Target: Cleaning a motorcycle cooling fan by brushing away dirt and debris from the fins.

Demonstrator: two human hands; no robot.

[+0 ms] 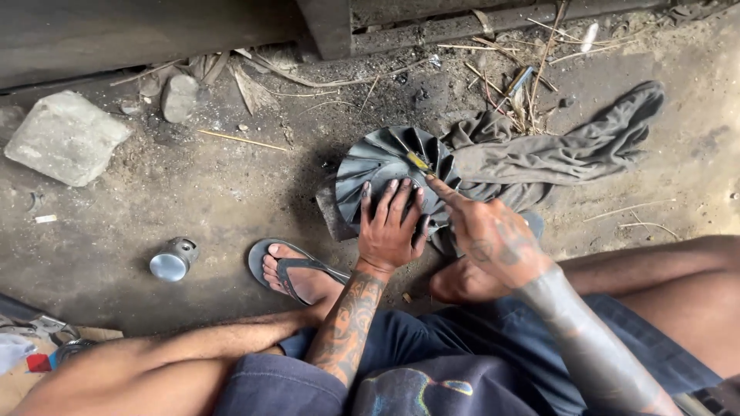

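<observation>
Fingers of left hand (391, 223) spread on finned disc (389, 166).

No screens or signs in view. One possible label: a small yellow patch (418, 160) on the upper face of the dark finned disc (385, 158), which lies on the dirt ground (231, 192) near its far edge; sticker or not cannot be told. At the ground's near left corner lies flat brown cardboard (17, 381), possibly packaging, with a small red piece (38, 363) on it.
</observation>
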